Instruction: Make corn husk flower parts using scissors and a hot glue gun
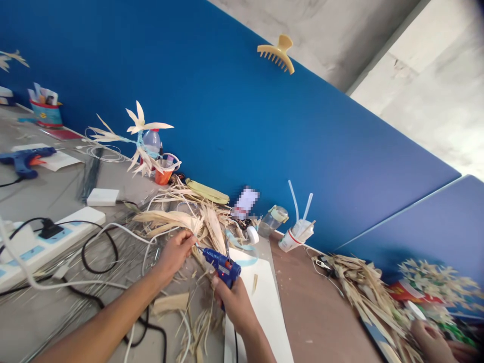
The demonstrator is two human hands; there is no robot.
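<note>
My right hand (234, 300) is wrapped round the handle of a blue glue gun (221, 264), whose nozzle points left. Just off the nozzle tip, my left hand (176, 254) is closed in a pinch; what sits between its fingertips is too small to make out. Dried corn husks (170, 221) lie in a loose heap behind both hands. Below the left hand lies a cut piece of husk (171, 302), with thin scraps around it. A white sheet (257, 302) lies partly under my right hand.
A power strip (68, 237) and tangled cables fill the left side, near a second glue gun (26, 160). A husk flower (139, 126) stands by the blue partition (227, 101). Rightward are a cup with straws (289, 241), more husks (355, 282) and another person's hand (431, 340).
</note>
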